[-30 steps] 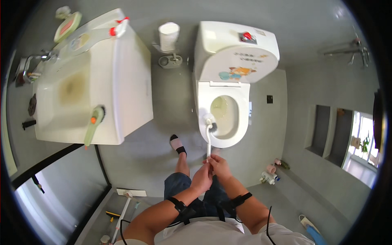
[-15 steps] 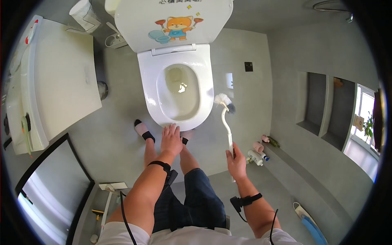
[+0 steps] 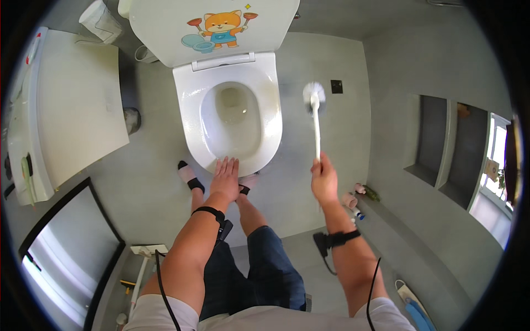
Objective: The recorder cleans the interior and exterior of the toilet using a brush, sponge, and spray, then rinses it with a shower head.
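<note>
A white toilet [image 3: 183,118] stands in front of me with its lid [image 3: 160,22] raised, an orange cartoon animal printed on it. The bowl holds a little water. My left hand [image 3: 225,179] lies with fingers stretched out on the front rim. Closed round a long white handle, my right hand [image 3: 324,179] holds a toilet brush [image 3: 316,127]. The brush's round white bristle head points away from me, in the air to the right of the toilet and apart from it.
At the left is a white cabinet [image 3: 83,105], with a small bin [image 3: 132,120] beside it. Several bottles [image 3: 353,204] stand along the ledge at right. A black floor drain [image 3: 337,86] lies beyond the brush. A dark-framed glass panel [image 3: 72,248] is at lower left.
My right hand has moved forward and up with the toilet brush, and the handle now points more nearly straight ahead. My left hand stays on the rim; the view has shifted slightly.
</note>
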A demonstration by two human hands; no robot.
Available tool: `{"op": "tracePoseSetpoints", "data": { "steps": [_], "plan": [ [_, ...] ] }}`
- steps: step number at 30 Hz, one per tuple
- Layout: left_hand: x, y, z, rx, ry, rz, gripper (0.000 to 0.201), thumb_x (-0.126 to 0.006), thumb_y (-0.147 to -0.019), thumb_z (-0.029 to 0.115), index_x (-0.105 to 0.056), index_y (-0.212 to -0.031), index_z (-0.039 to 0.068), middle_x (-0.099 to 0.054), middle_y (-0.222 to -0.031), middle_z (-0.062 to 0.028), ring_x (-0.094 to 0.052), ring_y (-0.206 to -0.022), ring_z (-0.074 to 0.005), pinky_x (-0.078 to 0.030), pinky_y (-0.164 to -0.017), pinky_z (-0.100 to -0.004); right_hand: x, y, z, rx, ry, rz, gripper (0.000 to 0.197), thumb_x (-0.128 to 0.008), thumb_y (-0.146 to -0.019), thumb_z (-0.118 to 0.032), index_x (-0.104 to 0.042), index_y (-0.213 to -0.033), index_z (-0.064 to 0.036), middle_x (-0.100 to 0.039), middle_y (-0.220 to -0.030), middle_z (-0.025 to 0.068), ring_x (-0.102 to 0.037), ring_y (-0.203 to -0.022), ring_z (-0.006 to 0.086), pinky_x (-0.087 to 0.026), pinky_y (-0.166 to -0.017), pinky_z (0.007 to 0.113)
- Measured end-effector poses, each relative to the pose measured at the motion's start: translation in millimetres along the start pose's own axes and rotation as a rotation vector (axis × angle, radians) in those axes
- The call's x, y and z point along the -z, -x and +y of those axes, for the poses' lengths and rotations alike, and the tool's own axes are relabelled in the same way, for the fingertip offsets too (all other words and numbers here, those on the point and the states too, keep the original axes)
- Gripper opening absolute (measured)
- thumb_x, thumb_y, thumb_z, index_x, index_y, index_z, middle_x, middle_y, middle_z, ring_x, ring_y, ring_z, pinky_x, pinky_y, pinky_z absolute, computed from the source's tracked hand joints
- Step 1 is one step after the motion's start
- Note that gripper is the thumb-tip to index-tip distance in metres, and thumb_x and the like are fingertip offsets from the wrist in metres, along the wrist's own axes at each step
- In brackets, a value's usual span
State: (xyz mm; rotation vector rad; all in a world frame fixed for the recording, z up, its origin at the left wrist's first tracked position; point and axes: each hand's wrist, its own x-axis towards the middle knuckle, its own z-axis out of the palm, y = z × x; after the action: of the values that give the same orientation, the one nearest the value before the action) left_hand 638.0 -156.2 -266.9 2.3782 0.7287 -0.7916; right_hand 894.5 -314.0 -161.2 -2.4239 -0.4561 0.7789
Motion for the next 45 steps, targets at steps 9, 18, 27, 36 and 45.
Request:
{"op": "tracePoseSetpoints", "data": {
  "steps": [9, 18, 27, 36, 45],
  "plan": [
    [101, 54, 35, -0.144, 0.097, 0.369, 0.063, -0.078, -0.073, 0.022, -0.056, -0.129, 0.001, -0.058, -0.122, -0.0132, -0.051, -0.121, -0.0329, -0.036, -0.111, -0.0472, 42, 109, 57, -0.278, -0.02, -0.098, 0.036, -0.054, -0.104, -0.012, -0.054, -0.137, 0.0004, -0.058, -0.076, 0.0106, -0.055, -0.069, 0.0214, -0.048, -0.068, 0.035],
    [445, 7, 4, -0.522, -0.466, 1.041, 0.08, -0.082, -0.078, 0.037, -0.05, -0.15, 0.022, -0.048, -0.152, -0.0081, -0.039, -0.143, -0.038, -0.026, -0.121, -0.0596, 4, 65, -27, -0.085, 0.209, -0.588, 0.044, -0.057, -0.098, -0.018, -0.051, -0.139, -0.0046, -0.07, -0.1, 0.0247, -0.069, -0.097, 0.0398, -0.054, -0.082, 0.049],
    [542, -86, -21, -0.599, -0.753, 0.98, 0.057, -0.054, -0.102, 0.046, -0.045, -0.154, 0.023, -0.039, -0.162, -0.0058, -0.03, -0.151, -0.0359, -0.022, -0.125, -0.0533, -155, -113, -50, 0.095, 0.56, -0.628, 0.043, -0.034, -0.105, -0.017, -0.05, -0.14, 0.0034, -0.071, -0.116, 0.0233, -0.069, -0.107, 0.041, -0.053, -0.096, 0.05],
    [546, -95, -42, -0.763, -0.389, 0.881, 0.049, -0.048, -0.106, 0.041, -0.05, -0.149, 0.017, -0.052, -0.152, -0.0095, -0.042, -0.145, -0.0369, -0.025, -0.124, -0.0513, -239, 10, -23, -0.044, 0.046, -0.603, 0.037, -0.048, -0.099, -0.018, -0.06, -0.132, -0.0066, -0.068, -0.111, 0.0295, -0.066, -0.11, 0.0409, -0.053, -0.095, 0.047],
    [544, -107, -47, -0.818, -0.285, 0.824, 0.047, -0.049, -0.106, 0.036, -0.051, -0.148, 0.015, -0.053, -0.152, -0.0086, -0.042, -0.144, -0.037, -0.024, -0.124, -0.0525, -306, -12, -71, -0.098, -0.178, -0.561, 0.037, -0.04, -0.1, -0.015, -0.057, -0.129, 0.0, -0.07, -0.09, 0.0236, -0.071, -0.074, 0.0408, -0.058, -0.069, 0.049]
  ]
}}
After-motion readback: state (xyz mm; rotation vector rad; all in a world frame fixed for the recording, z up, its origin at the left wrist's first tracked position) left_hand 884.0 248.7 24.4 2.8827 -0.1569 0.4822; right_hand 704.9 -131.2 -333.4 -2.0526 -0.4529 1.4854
